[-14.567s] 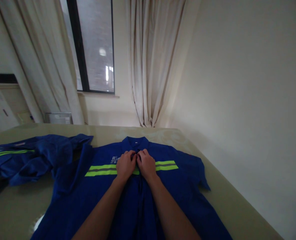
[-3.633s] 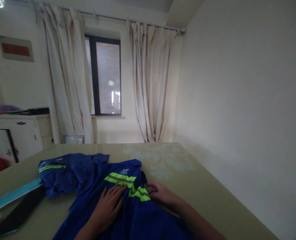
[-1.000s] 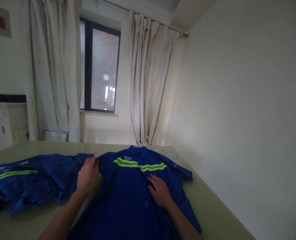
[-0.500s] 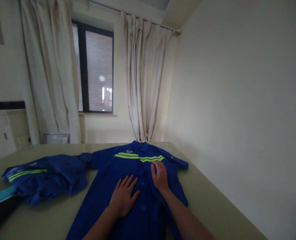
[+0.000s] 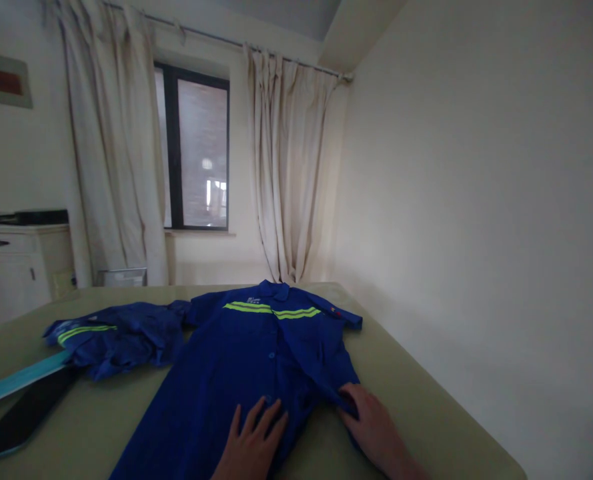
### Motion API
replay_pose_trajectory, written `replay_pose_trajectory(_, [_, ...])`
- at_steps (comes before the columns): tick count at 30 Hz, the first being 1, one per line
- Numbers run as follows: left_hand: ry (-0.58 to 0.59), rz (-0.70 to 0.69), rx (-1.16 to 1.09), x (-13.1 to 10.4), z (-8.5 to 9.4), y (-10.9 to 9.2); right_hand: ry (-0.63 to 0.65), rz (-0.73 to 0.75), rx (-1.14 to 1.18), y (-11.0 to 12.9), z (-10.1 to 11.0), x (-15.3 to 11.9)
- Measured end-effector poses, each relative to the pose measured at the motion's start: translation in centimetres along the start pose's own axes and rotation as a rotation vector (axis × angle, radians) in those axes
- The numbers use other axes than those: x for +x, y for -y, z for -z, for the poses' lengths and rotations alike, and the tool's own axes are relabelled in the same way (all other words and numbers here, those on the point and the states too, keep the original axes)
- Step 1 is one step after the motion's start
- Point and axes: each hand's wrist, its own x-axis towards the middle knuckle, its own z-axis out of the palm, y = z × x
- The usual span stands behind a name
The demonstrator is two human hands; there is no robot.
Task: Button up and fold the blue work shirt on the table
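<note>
Blue shirt (image 5: 221,373), one, lies front up on the one pale green table (image 5: 426,413), under the left hand and reaching beyond both hands, collar at the far end. One crumpled blue garment (image 5: 136,340) lies beside its sleeve. Of the two hands, the left hand (image 5: 253,440) is spread, palm down, on the lower front; the right hand (image 5: 373,427) pinches the shirt's open front edge between thumb and fingers. One black flat object (image 5: 26,415) and one light-blue strip (image 5: 21,381) lie near the crumpled garment.

The bottom edge cuts off the blue shirt (image 5: 221,360) and left hand (image 5: 250,443); the chest print (image 5: 253,301) is illegibly small.
</note>
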Motion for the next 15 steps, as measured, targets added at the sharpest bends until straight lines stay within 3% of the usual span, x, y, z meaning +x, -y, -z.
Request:
replay_pose_trajectory(2, [0.033,-0.027,-0.005,-0.3,-0.3,-1.0,0.013,-0.003,0.049,-0.6,2.0,1.7])
replay_pose_trajectory(4, [-0.057,-0.021,-0.010,-0.2,0.2,-1.3,-0.008,-0.011,0.118,-0.6,4.8,3.7])
replay_pose_trajectory(7, [-0.214,0.064,-0.123,0.0,2.3,-1.2,-0.092,-0.007,0.305,0.6,10.0,6.0])
replay_pose_trajectory(10, [-0.246,0.065,-0.354,-0.5,4.8,-0.9,-0.025,-0.014,0.737,2.3,14.4,6.7])
replay_pose_trajectory(13, [-0.210,-0.008,-0.469,-0.6,6.0,-1.4,0.033,0.014,1.075,4.3,16.1,6.1])
replay_pose_trajectory(15, [-0.181,-0.072,-0.397,0.0,5.5,-2.2,0.027,0.145,1.056,5.9,15.6,5.4])
